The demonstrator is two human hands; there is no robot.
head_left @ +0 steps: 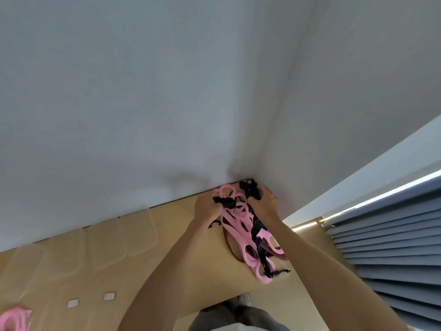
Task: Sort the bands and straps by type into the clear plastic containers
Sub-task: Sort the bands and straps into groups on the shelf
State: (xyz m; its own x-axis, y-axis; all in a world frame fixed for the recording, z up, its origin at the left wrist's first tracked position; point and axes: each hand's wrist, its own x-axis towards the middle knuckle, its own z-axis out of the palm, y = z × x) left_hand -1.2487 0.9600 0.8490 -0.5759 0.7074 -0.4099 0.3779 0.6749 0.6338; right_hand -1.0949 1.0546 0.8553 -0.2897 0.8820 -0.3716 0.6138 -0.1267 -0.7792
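A tangled pile of pink looped bands [241, 232], black straps [259, 244] and dark red striped straps [230, 244] lies on the wooden table [191, 259] near the wall corner. My left hand [206, 209] grips a black buckle end of a strap. My right hand [263, 201] grips a bunch of black strap at the top of the pile. Several clear plastic containers [105, 244] stand in a row along the wall to the left.
More pink bands [13, 318] lie at the table's left front. Two small white tags [109, 296] rest on the table. A grey pleated blind [393, 240] hangs to the right. My legs and a shoe [243, 299] show below the table's edge.
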